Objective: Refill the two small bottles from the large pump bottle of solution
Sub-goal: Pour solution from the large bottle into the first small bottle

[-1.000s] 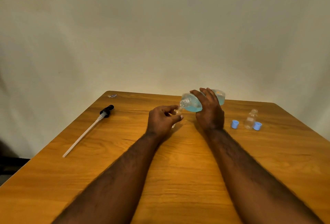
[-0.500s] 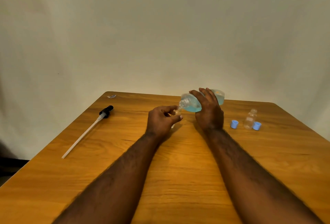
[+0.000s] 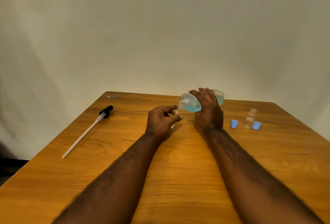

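Observation:
My right hand (image 3: pixel 209 111) grips the large clear bottle (image 3: pixel 192 103) of blue solution, tipped on its side with its open neck pointing left. My left hand (image 3: pixel 161 121) holds a small clear bottle (image 3: pixel 176 112) upright, its mouth right under the large bottle's neck. Most of that small bottle is hidden by my fingers. A second small clear bottle (image 3: pixel 250 118) stands uncapped at the right. Two blue caps lie beside it, one (image 3: pixel 234 123) to its left and one (image 3: pixel 256 125) to its right.
The black pump head with its long white tube (image 3: pixel 85 131) lies on the wooden table (image 3: pixel 187 170) at the left. A small scrap (image 3: pixel 111 96) sits near the far left corner. A pale wall rises behind the table.
Both hands and the two bottles stay almost still; the large bottle remains tipped over the small one.

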